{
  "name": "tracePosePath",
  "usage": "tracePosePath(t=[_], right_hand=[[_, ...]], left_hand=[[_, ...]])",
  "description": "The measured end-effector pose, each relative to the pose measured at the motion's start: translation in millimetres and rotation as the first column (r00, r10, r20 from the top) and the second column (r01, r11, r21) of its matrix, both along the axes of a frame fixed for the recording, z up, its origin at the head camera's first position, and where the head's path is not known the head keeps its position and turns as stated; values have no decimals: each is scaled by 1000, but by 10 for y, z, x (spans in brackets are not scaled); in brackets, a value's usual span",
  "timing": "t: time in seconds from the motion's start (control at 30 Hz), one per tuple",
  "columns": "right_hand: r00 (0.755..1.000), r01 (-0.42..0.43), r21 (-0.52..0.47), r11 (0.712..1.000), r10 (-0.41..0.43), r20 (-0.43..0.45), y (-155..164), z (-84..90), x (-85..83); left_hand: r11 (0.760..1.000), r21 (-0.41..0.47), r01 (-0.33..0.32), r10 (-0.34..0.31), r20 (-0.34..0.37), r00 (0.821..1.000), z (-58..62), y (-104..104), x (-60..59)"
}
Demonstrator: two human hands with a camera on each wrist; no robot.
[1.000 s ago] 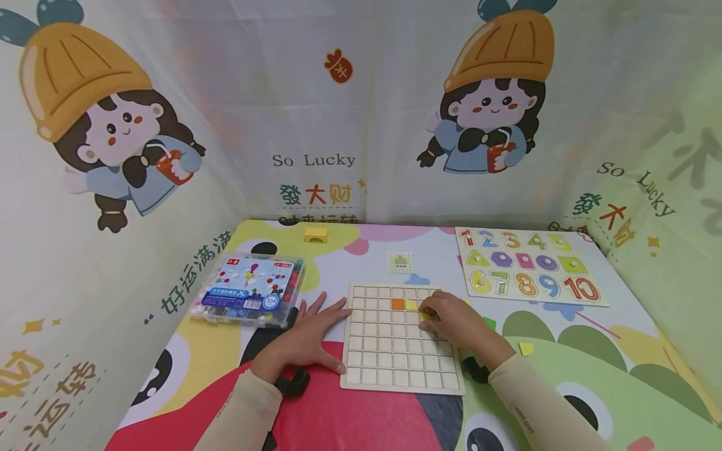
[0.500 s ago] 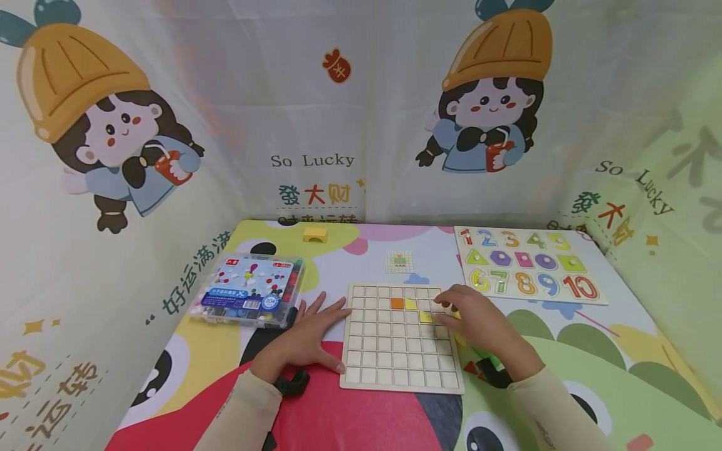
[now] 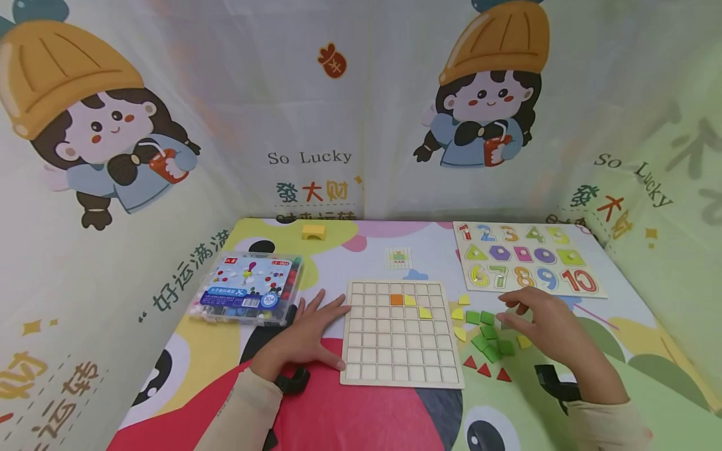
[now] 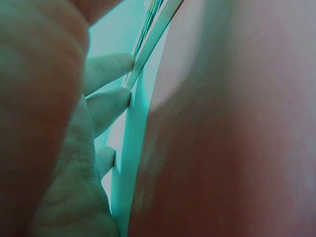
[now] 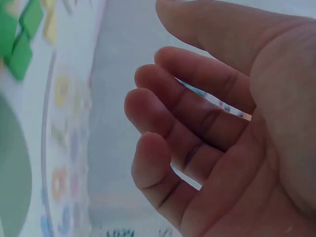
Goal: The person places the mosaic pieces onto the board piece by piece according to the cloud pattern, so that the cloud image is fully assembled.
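Observation:
A wooden grid board (image 3: pixel 395 369) lies in the middle of the mat. It holds an orange tile (image 3: pixel 397 299) and two yellow tiles (image 3: pixel 410 300) (image 3: pixel 425 312) near its top. My left hand (image 3: pixel 324 319) lies flat on the mat, its fingers (image 4: pixel 106 106) touching the board's left edge (image 4: pixel 128 163). My right hand (image 3: pixel 516 313) hovers right of the board over loose green tiles (image 3: pixel 487 332), yellow pieces (image 3: pixel 458 313) and red triangles (image 3: pixel 484 369). In the right wrist view its fingers (image 5: pixel 168 113) are relaxed and hold nothing.
A number and shape puzzle board (image 3: pixel 527 266) lies at the back right. A clear plastic box of beads (image 3: pixel 248 289) sits left of my left hand. A yellow block (image 3: pixel 313 232) and a small pattern card (image 3: pixel 398 258) lie behind the grid board. Printed fabric walls enclose the mat.
My right hand left the grid board and moved right over the loose tiles, leaving a yellow tile in the board. My left hand stayed put.

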State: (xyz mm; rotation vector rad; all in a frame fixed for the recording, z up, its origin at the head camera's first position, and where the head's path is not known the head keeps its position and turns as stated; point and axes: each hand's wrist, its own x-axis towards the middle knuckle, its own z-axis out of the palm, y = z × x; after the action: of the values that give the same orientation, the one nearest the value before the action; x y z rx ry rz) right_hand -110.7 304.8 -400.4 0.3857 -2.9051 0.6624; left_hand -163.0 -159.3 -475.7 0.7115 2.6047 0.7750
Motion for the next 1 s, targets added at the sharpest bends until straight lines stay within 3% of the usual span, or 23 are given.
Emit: tracePosePath(t=[0.13, 0.3, 0.5, 1.0], right_hand=[[999, 39, -2, 999, -39, 9, 174, -66, 1], [991, 32, -33, 999, -27, 131, 212, -229, -78], [980, 50, -29, 998, -44, 196, 351, -369, -68], [949, 22, -55, 998, -3, 316, 618, -472, -34]], left_hand=[[1000, 1, 3, -3, -6, 1000, 4, -24, -11], [1000, 3, -2, 2, -14, 1000, -1, -64, -22], [1000, 2, 17, -17, -16, 1000, -45, -44, -46], [1000, 17, 10, -10, 0, 1000, 1, -22, -36]])
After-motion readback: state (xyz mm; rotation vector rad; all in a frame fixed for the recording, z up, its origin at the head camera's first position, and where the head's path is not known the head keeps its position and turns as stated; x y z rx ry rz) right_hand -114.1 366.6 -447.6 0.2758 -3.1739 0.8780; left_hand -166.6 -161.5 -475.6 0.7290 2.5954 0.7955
